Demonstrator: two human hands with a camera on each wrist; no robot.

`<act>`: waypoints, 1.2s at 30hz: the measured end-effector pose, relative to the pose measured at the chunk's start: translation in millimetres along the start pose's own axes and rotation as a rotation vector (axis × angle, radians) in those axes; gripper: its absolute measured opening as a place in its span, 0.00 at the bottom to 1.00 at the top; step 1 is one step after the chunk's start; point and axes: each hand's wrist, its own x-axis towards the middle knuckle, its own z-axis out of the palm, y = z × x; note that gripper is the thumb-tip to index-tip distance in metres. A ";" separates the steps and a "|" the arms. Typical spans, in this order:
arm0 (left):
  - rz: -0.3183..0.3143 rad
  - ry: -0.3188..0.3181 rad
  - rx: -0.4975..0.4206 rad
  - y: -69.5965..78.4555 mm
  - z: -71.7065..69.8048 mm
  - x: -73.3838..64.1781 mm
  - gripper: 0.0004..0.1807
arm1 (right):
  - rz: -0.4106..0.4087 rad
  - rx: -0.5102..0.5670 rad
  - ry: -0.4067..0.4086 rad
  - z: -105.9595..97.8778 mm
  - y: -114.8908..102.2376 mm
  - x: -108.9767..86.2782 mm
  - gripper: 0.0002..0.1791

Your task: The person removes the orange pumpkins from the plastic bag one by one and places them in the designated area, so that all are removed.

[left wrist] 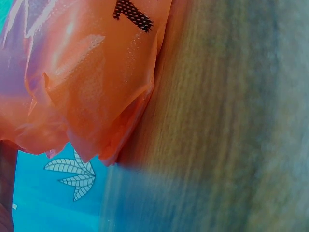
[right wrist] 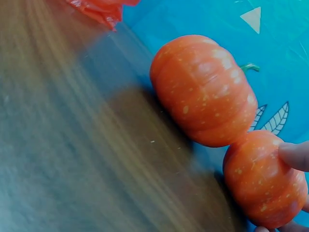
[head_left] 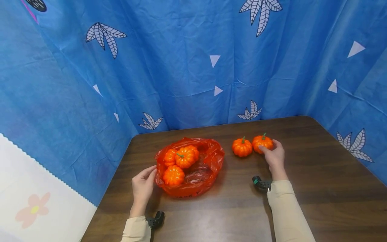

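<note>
A red plastic bag (head_left: 218, 158) stands on the table with its mouth wide, several small orange pumpkins (head_left: 185, 157) inside. At its left side my left hand (head_left: 142, 188) pinches the rim between thumb and fingers. The left wrist view shows the bag's shiny side (left wrist: 101, 82) with black print, but the fingers' hold is out of sight there. To the right of the bag, my right hand (head_left: 275, 159) grips a green-stemmed pumpkin (head_left: 261, 143), thumb (right wrist: 295, 155) on one side. Another pumpkin (head_left: 242, 147) sits just left of it, beyond my fingers.
The brown wooden table (head_left: 217, 215) runs back to a blue patterned curtain (head_left: 187, 67), which also hangs along both sides. At the left lies a white cloth (head_left: 39, 188) with a flower print. A black device (head_left: 260, 183) sits at my right wrist.
</note>
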 end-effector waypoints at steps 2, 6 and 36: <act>0.000 -0.001 -0.002 -0.1 0.1 0.2 0.09 | -0.005 -0.002 0.006 1.1 0.6 0.0 0.43; 0.000 -0.002 -0.002 -0.5 0.2 0.4 0.09 | -0.008 -0.018 0.013 2.6 1.3 0.2 0.43; -0.030 -0.019 0.024 -0.1 -0.1 0.2 0.09 | -0.019 -0.091 0.030 0.6 -4.2 -3.3 0.44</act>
